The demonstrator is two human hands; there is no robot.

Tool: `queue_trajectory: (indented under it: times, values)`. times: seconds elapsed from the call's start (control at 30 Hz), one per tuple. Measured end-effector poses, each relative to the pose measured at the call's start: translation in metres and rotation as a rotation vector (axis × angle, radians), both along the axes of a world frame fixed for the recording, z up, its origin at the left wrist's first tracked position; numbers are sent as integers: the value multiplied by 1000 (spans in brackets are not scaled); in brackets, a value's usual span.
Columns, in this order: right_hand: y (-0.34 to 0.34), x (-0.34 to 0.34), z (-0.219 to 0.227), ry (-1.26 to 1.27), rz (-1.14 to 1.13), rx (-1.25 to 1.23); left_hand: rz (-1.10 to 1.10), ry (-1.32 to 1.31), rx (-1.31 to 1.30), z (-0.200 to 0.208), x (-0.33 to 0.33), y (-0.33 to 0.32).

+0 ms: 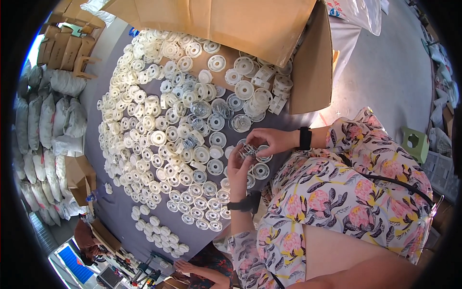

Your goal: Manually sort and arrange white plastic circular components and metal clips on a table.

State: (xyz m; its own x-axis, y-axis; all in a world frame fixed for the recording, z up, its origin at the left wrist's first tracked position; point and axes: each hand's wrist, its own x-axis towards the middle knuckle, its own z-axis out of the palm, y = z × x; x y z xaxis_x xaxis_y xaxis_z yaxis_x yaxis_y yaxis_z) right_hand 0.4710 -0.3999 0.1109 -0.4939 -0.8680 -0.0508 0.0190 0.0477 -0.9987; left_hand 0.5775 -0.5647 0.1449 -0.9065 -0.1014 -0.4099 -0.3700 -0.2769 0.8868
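Observation:
My left hand (237, 171) and my right hand (274, 141) meet at the near right side of the table. Their fingers are closed around a small bundle of silvery wire coils (248, 151), which look like springs. Beside and below the hands lie round white plastic wheels (215, 167) with hollow centres, some showing a metallic ring inside. More wire coils (221, 109) rest in tangled clumps on the wheels to the left of my right hand. Each wrist wears a black band. Which fingers bear on which coils is partly hidden.
A large cardboard box (216, 19) lies open at the far edge, with wheels spilling from it. White caps (163, 236) sit in rows on the dark grey tabletop (118, 212). A co-worker's hand (182, 266) rests at the table's lower edge. Stacked sacks (45, 120) stand left.

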Motion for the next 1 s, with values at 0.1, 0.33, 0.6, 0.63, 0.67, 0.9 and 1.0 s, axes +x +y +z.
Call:
queue_trajectory:
  times: [0.1,0.33,0.6,0.63,0.67,0.9,1.0]
  values:
    - [-2,3,0,-34,-13,20,104,-109,129,-11,8,-3]
    - [-8,-5,27,689,102,-172,105,-339,359,-41,19,-23]
    - [0,-31,27,531,-338,-39,284,-347,347,-64,15,-33]
    - [1,-26,20,425,-317,23,341,-245,-121,-62,4,-28]
    - [0,-21,16,462,-281,50,321,-184,-322,-63,-5,-31]
    - [-2,-5,-1,350,-246,27,27,-7,-1491,-75,-36,-62]
    - [3,-5,-8,342,-244,53,162,64,-1373,-81,-16,-78]
